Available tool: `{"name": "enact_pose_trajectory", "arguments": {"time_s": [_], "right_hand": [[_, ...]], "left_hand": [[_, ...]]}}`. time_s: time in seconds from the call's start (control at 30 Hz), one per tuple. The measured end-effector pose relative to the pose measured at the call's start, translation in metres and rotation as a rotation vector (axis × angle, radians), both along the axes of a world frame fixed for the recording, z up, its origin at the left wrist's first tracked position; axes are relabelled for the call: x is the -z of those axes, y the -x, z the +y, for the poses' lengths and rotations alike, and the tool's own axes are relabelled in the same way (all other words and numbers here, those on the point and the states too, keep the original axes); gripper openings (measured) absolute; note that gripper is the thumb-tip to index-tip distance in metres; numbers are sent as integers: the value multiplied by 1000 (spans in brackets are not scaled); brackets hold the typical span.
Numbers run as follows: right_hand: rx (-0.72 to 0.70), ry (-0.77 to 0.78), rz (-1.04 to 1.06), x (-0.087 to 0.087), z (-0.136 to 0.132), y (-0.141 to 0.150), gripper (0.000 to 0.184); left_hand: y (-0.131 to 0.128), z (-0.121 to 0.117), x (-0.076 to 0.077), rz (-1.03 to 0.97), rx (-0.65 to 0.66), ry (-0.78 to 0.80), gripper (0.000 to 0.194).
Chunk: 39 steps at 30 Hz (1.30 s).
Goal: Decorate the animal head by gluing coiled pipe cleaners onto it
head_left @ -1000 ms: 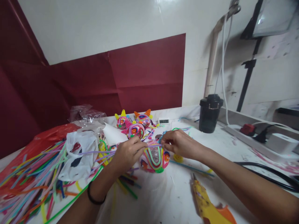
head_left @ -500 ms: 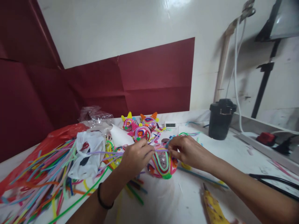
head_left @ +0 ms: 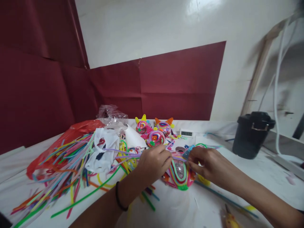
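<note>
My left hand (head_left: 154,162) is closed in a pinch on purple pipe cleaners (head_left: 128,155), whose loose lengths trail out to its left. My right hand (head_left: 209,162) pinches their other end, so they stretch straight between both hands. Right beneath them on the table lies a rounded piece covered in curved pipe cleaners (head_left: 182,186), with green, red and pink bands round a clear, glittery middle. The hands hide its upper part. Farther back sit similar decorated pieces: one with yellow ears (head_left: 142,126), one with orange ears (head_left: 164,126) and one with pink ears (head_left: 155,138).
Bundled loose pipe cleaners (head_left: 64,171) spread at left on a red plastic bag (head_left: 80,126), beside a white bag (head_left: 102,158). A yellow glue gun (head_left: 230,220) lies in front at right. A black lidded bin (head_left: 253,136) and small digital display (head_left: 186,133) stand behind.
The view has turned left, so everything sits farther right in the picture. Both hands still hold the purple pipe cleaners over the same piece, with little change in their grip.
</note>
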State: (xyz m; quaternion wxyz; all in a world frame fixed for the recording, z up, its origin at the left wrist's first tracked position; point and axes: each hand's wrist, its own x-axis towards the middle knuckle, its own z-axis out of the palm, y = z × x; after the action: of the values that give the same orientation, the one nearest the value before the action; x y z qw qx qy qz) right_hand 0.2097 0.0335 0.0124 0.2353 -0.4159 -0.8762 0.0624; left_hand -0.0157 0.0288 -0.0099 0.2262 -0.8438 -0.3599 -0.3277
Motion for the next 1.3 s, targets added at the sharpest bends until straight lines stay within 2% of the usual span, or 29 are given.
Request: {"name": "enact_pose_trajectory", "arguments": {"time_s": [0.37, 0.77, 1.1, 1.3], "right_hand": [[21, 106, 4, 8, 4, 2, 26], [56, 95, 49, 6, 2, 5, 20], [69, 127, 50, 4, 1, 1, 21], [52, 122, 39, 5, 0, 1, 24]], "left_hand": [[-1, -3, 1, -7, -40, -39, 18], [-7, -5, 4, -82, -31, 11, 17], [-11, -7, 7, -96, -98, 46, 15], [-13, -10, 8, -98, -93, 55, 14]]}}
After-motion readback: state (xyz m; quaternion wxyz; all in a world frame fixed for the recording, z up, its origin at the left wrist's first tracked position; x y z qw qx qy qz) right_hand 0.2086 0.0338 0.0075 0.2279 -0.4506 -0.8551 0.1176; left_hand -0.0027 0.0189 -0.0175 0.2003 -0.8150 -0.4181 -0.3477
